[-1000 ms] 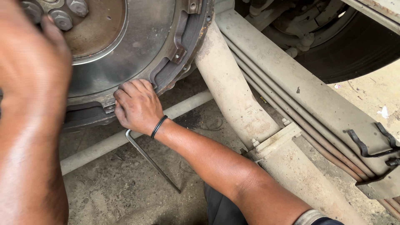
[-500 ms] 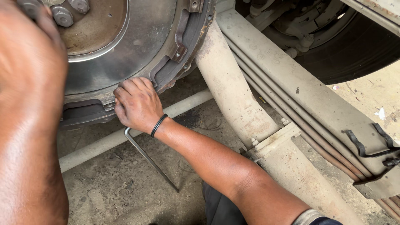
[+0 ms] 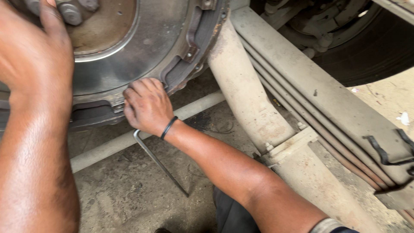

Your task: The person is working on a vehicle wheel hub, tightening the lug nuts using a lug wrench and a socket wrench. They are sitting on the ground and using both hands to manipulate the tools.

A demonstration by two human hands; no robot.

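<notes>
A large steel wheel hub (image 3: 129, 56) with rusty studs (image 3: 71, 13) fills the upper left. A curved brake shoe (image 3: 189, 64) wraps its lower right edge. My left hand (image 3: 36, 56) lies against the hub face, one finger reaching up beside the studs, with nothing seen in it. My right hand (image 3: 146, 105), with a black band on the wrist, is closed at the hub's lower rim by the brake shoe. A thin bent metal rod (image 3: 161, 166) sticks out from under that hand and slants down to the dirty floor.
A pale dusty axle beam (image 3: 246, 95) runs down to the right, with stacked leaf springs (image 3: 327, 112) and a black clip (image 3: 384, 151) beside it. A tyre (image 3: 371, 47) sits at top right. A light bar (image 3: 103, 149) lies on the oily concrete floor (image 3: 129, 198).
Both hands stay almost in place. My left hand has crept slightly up the hub face; the right hand keeps its hold at the rim.
</notes>
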